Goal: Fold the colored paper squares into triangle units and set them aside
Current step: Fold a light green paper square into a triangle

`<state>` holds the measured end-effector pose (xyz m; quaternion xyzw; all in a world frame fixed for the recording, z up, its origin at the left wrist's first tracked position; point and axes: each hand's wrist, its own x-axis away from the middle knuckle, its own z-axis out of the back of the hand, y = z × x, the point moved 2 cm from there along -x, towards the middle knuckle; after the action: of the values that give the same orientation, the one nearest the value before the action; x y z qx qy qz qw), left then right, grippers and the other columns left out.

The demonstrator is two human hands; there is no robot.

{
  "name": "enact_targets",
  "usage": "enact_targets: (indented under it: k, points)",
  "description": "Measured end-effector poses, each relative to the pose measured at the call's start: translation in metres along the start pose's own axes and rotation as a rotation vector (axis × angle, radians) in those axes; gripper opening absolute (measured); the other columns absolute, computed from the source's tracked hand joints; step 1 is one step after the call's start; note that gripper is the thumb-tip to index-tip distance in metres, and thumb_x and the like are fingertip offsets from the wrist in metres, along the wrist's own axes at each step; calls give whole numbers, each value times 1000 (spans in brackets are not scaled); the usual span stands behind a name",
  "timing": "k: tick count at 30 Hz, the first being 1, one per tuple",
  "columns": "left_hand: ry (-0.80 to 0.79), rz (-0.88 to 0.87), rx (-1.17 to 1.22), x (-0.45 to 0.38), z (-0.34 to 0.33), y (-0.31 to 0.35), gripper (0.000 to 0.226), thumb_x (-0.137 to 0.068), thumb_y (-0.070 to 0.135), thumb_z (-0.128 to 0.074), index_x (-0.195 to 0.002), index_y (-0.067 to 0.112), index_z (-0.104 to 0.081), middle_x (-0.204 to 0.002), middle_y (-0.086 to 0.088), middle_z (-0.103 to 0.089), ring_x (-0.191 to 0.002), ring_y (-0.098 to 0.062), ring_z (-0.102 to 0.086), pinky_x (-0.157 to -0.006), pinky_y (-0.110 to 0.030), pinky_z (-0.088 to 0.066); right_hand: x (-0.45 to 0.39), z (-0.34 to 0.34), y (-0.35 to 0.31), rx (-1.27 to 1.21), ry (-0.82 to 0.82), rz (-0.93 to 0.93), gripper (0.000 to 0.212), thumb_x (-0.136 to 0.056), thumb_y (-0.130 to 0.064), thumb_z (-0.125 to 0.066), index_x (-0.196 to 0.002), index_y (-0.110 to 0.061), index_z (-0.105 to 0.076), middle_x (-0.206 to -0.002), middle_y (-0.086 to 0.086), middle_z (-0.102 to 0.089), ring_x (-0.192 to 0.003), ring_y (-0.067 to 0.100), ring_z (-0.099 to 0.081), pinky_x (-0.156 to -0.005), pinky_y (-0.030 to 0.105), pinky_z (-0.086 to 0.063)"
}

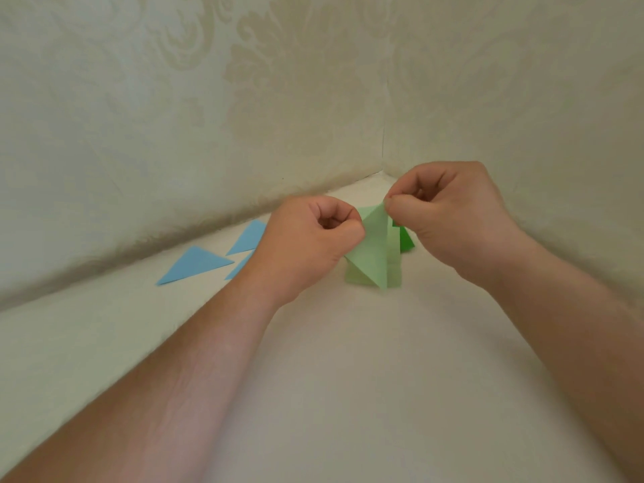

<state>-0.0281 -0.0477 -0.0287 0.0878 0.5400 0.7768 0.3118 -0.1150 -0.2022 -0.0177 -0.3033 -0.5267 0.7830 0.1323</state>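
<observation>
Both forearms reach in over the pale worktop [348, 395], and between them a light green paper [374, 252] is held up off the surface, partly folded along a diagonal. The left hand [310, 238] pinches its left edge with curled fingers; the right hand [449, 210] pinches the top corner between thumb and forefinger. If either pinch slips, the corners could drift and the crease set crooked. More green sheets [395, 273] lie beneath; three blue triangles [195, 264] rest well apart, left.

Pale green paper [374, 256]; blue triangles [195, 264]; dark green sheet [406, 240], perhaps; cream damask wall [244, 81].
</observation>
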Motion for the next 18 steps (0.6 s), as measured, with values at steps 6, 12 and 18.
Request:
enact_targets:
  k: [6,12,18]
  points:
    - [-24,9,-46,1,3,0,16,-87,11,-66,-73,17,-72,-53,14,-51,-44,-3,-35,-42,-15,-30,-3,8,-2,-16,40,1,11,-80,0,-66,-71,-3,-71,-63,12,-58,-48,9,-39,-46,18,-31]
    - [-20,6,-63,-1,8,-1,16,-86,13,-65,-71,18,-70,-55,13,-51,-44,-4,-35,-42,-15,-29,-12,18,4,-37,75,-11,9,-75,-6,-67,-67,-8,-71,-62,7,-65,-64,23,-49,-62,39,-40]
    - [128,-9,-39,-9,25,-10,16,-87,18,-64,-72,14,-69,-65,1,-56,-59,-11,-44,-54,-22,-40,-23,36,3,-333,175,-106,20,-78,-9,-64,-62,-18,-61,-62,5,-59,-59,18,-56,-68,36,-51]
